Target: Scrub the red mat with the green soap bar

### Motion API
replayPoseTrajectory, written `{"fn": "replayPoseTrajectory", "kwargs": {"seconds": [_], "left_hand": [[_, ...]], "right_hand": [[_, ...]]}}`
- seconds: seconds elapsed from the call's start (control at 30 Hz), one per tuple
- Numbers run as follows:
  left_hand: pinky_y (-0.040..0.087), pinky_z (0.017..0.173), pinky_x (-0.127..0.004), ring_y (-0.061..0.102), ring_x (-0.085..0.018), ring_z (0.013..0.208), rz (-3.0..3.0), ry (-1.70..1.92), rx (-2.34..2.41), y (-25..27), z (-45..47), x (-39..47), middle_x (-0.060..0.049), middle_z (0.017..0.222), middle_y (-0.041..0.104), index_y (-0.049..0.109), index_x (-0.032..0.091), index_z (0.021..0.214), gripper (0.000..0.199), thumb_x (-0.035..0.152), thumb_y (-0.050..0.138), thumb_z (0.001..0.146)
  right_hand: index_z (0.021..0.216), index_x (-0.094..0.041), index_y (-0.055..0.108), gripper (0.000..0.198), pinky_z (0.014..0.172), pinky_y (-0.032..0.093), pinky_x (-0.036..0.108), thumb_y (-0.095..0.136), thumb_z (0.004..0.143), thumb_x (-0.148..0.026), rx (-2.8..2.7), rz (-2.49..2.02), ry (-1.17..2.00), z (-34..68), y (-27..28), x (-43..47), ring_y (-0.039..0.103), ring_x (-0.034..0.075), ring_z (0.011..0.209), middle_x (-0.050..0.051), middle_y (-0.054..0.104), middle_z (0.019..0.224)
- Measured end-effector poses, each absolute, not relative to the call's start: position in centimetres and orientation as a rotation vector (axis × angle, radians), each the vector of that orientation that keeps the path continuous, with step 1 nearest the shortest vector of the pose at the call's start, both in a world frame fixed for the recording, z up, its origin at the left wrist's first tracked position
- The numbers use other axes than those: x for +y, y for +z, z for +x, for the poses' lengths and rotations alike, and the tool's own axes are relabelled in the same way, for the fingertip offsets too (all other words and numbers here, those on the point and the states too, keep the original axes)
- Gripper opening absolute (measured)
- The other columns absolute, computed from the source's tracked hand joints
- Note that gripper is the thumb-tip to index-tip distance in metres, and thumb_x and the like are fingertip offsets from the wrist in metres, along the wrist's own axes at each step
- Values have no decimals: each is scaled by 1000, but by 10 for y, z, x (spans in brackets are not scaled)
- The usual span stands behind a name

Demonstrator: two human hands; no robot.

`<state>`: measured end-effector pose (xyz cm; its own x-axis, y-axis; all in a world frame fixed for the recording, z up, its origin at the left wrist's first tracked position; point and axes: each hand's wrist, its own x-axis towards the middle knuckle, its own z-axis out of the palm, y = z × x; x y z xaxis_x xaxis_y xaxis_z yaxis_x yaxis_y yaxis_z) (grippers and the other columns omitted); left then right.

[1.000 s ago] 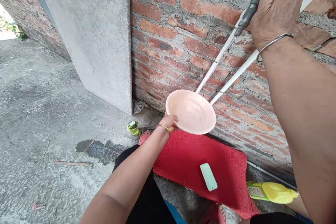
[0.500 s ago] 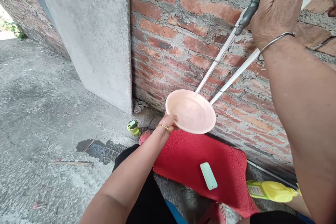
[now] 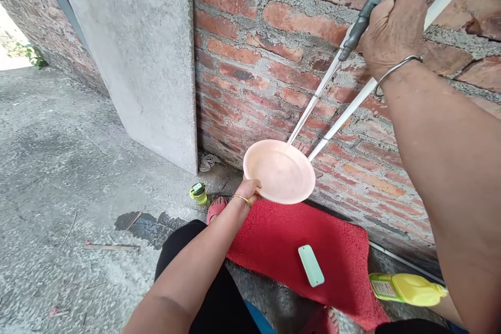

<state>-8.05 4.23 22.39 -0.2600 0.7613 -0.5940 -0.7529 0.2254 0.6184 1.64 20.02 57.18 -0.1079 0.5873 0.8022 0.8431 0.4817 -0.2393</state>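
My left hand (image 3: pixel 248 191), with a gold bangle at the wrist, grips the near left rim of a pale pink plastic basin (image 3: pixel 279 172), thumb inside. The basin is tilted towards me and held above a red mat, in front of the brick wall. No objects show inside it. High on the right, my right hand (image 3: pixel 395 26), wearing a silver bangle, is closed on a dark grey tap (image 3: pixel 362 23) whose spout slants down. Below the spout, a thin pale line that looks like water runs beside a white pipe (image 3: pixel 313 102) to the basin's far rim.
A light green brush-shaped block (image 3: pixel 311 266) lies on the red mat (image 3: pixel 270 242). A yellow bottle (image 3: pixel 409 288) lies at the lower right. A small yellow-green container (image 3: pixel 198 194) stands on the concrete. A grey slab (image 3: pixel 156 62) leans on the brick wall (image 3: pixel 250 70).
The basin and my left hand have shifted slightly left and down in view. My right hand and the tap appear further left and lower, as the camera view moved slightly.
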Motion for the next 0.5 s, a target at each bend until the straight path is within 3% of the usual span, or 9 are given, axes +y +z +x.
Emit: {"fn": "replayPoseTrajectory", "kwargs": {"seconds": [0.5], "left_hand": [[59,71,-37,68,-20,83,-144,1420,1134,122,-78,31,-3,95,69,55,20,107,63,-8,49,51]], "right_hand": [[132,-8,52,41,107,36,38,33,97,-19,-1916,-1095,-318,33,572,209,48,24,126,10,56,127]]}}
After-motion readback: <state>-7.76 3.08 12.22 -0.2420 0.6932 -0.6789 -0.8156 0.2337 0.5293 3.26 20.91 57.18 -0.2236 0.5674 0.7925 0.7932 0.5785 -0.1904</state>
